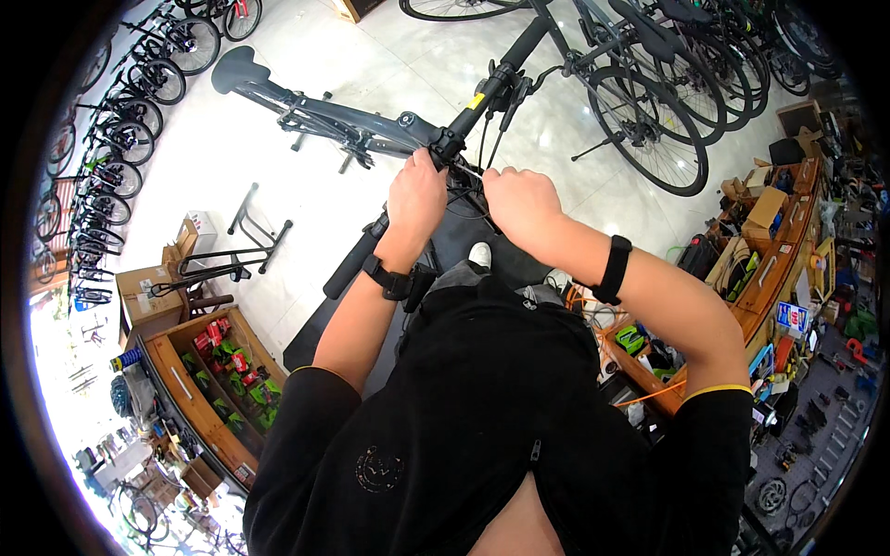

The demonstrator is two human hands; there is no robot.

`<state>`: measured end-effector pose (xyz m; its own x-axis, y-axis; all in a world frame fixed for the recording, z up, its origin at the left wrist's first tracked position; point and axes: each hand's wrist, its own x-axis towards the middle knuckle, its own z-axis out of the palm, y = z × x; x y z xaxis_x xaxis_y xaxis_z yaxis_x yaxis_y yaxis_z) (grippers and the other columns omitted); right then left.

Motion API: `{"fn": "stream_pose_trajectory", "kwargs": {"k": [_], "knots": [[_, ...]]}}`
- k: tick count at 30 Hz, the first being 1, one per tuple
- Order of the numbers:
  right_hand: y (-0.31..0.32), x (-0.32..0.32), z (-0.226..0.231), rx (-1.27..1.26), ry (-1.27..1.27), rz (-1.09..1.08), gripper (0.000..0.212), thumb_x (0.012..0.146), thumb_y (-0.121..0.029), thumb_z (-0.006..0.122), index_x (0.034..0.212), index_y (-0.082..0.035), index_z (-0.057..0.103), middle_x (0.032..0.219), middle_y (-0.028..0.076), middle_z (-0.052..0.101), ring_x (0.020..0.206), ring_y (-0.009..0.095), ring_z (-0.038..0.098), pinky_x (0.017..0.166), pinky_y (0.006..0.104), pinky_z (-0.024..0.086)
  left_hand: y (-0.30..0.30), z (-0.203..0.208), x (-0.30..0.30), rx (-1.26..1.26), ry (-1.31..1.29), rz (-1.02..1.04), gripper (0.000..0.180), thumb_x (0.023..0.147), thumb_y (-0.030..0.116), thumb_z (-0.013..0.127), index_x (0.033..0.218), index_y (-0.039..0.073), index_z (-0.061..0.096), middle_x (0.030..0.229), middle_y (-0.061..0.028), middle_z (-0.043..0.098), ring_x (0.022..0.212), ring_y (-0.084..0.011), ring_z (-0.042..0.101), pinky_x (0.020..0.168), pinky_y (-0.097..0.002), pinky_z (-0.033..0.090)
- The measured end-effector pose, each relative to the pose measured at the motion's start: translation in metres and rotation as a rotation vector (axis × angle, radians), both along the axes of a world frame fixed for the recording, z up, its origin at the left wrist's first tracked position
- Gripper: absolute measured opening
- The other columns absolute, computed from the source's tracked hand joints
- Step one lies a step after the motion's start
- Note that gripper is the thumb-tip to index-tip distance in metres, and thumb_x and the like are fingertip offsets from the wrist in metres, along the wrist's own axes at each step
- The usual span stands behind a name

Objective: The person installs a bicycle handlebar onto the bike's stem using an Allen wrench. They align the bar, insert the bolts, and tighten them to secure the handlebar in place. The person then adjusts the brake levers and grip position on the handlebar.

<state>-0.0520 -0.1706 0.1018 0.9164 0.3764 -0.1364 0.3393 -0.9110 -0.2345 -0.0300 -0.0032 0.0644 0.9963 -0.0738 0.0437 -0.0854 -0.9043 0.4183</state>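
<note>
A dark grey bicycle (357,126) stands before me, its saddle (239,70) toward the far left. Its black handlebar (461,119) slants across the middle of the view. My left hand (416,199) is closed around the handlebar close beside the stem (417,128); its thumb is hidden. In a fist, my right hand (522,206) grips a thin metal tool, like a hex key (470,171), whose shaft points toward the front of the stem. Its tip is lost among the black cables (481,206) there.
Parked bicycles (649,111) stand at the far right, with more in a row (120,139) along the left. A wooden workbench (774,264) with boxes and tools is on the right. Near left are a wooden drawer unit (181,371), a cardboard box (146,295) and a black stand (243,243).
</note>
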Motion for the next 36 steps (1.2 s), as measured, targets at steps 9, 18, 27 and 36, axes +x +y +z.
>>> {"fn": "stream_pose_trajectory", "kwargs": {"k": [9, 18, 27, 36], "knots": [[-0.008, 0.014, -0.009, 0.582, 0.517, -0.332, 0.016, 0.082, -0.017, 0.059, 0.078, -0.003, 0.064, 0.072, 0.012, 0.067, 0.070, 0.027, 0.064, 0.062, 0.0379, 0.049, -0.004, -0.005, -0.001, 0.049, 0.001, 0.033, 0.029, 0.086, 0.019, 0.063, 0.096, -0.003, 0.047, 0.090, -0.0246, 0.062, 0.080, -0.0385, 0.064, 0.069, -0.0444, 0.053], [-0.020, 0.012, -0.030, 1.348, 1.331, -0.716, 0.025, 0.095, -0.018, 0.048, 0.082, 0.000, 0.059, 0.060, 0.004, 0.053, 0.050, 0.015, 0.049, 0.049, 0.0298, 0.040, 0.005, -0.005, 0.003, -0.071, 0.060, 0.003, 0.032, 0.086, 0.018, 0.063, 0.101, -0.005, 0.046, 0.094, -0.0289, 0.061, 0.083, -0.0444, 0.061, 0.071, -0.0490, 0.050], [-0.016, 0.006, -0.027, 0.337, 0.123, 0.004, 0.033, 0.099, -0.028, 0.044, 0.087, -0.001, 0.059, 0.066, 0.008, 0.058, 0.057, 0.016, 0.058, 0.049, 0.0321, 0.046, 0.003, -0.003, 0.003, -0.079, 0.070, 0.011, 0.031, 0.087, 0.019, 0.061, 0.103, -0.006, 0.049, 0.088, -0.0295, 0.062, 0.084, -0.0465, 0.059, 0.072, -0.0503, 0.047], [-0.005, 0.022, -0.007, 0.496, 0.867, -0.380, 0.030, 0.093, -0.027, 0.056, 0.086, 0.002, 0.060, 0.064, 0.010, 0.055, 0.051, 0.019, 0.052, 0.045, 0.0325, 0.040, 0.005, -0.005, 0.005, -0.067, 0.038, -0.014, 0.029, 0.087, 0.018, 0.061, 0.098, -0.005, 0.049, 0.087, -0.0293, 0.061, 0.083, -0.0470, 0.059, 0.071, -0.0503, 0.046]]}}
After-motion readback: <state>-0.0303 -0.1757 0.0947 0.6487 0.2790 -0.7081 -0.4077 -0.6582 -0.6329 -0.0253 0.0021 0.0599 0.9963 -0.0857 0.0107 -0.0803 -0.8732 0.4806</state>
